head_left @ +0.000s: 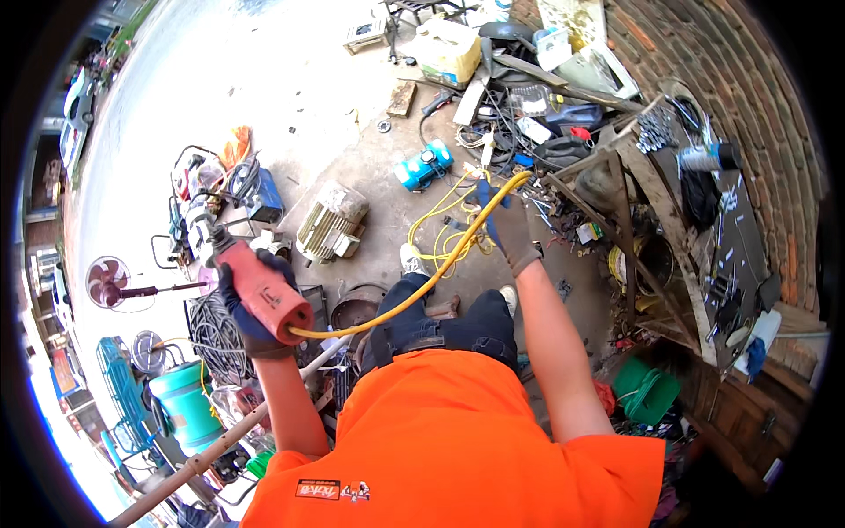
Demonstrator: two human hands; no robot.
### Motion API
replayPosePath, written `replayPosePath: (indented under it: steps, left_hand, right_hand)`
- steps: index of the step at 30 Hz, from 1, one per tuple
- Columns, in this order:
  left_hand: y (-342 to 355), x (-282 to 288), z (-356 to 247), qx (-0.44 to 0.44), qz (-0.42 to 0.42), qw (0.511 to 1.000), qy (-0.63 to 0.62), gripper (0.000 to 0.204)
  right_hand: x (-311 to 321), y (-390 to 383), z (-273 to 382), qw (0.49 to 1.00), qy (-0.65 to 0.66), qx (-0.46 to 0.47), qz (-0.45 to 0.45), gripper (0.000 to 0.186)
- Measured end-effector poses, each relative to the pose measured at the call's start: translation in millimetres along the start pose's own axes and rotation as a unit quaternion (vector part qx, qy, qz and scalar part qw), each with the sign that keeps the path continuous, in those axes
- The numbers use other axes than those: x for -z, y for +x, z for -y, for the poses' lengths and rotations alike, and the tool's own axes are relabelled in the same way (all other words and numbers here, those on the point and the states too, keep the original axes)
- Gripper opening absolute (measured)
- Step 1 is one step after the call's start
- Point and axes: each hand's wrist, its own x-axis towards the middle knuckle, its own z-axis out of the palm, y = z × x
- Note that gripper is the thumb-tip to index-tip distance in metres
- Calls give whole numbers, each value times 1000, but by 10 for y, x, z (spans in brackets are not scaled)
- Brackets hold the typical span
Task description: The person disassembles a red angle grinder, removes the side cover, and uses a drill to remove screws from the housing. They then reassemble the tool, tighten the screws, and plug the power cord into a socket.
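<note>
In the head view my left hand (247, 324), in a dark work glove, is wrapped round a red power tool (267, 292) with a dark grey neck. A thick yellow cable (421, 289) leaves the tool's near end and arcs up to the right. My right hand (512, 231), also gloved, grips that cable near the top of its arc; some of its fingers are hidden. Below it, thinner yellow cord (429, 231) lies in loops on the ground. A blue cylindrical machine (423, 165) lies just beyond the cord.
A finned electric motor (331, 222) sits ahead on the concrete. At the right, a cluttered workbench (744, 255) stands along a brick wall. Tools and scrap (550, 110) are heaped far right. A long pole (207, 453), a teal drum (187, 405) and fans (107, 280) crowd my left.
</note>
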Motion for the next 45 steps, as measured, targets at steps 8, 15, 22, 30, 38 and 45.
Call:
replayPosePath:
  steps: [8, 15, 22, 30, 38, 45]
  left_hand:
    - [541, 982, -265, 15, -182, 982, 41, 47]
    - [718, 1043, -384, 28, -207, 977, 32, 44]
    - [896, 1131, -342, 58, -239, 969, -12, 48]
    - [798, 1171, -421, -8, -281, 960, 1, 40]
    - [406, 1374, -339, -60, -334, 941, -16, 44]
    - [396, 1706, 310, -96, -356, 929, 32, 46]
  right_hand:
    - [-401, 138, -240, 996, -63, -31, -51, 43]
    - [-606, 349, 74, 987, 10, 34, -155, 39]
    - [-886, 79, 574, 997, 31, -67, -30, 43]
    - [-1669, 403, -581, 975, -220, -29, -3, 43]
    - [-1045, 1188, -701, 943, -332, -9, 22, 35]
    - [-405, 1772, -1551, 947, -316, -53, -15, 38]
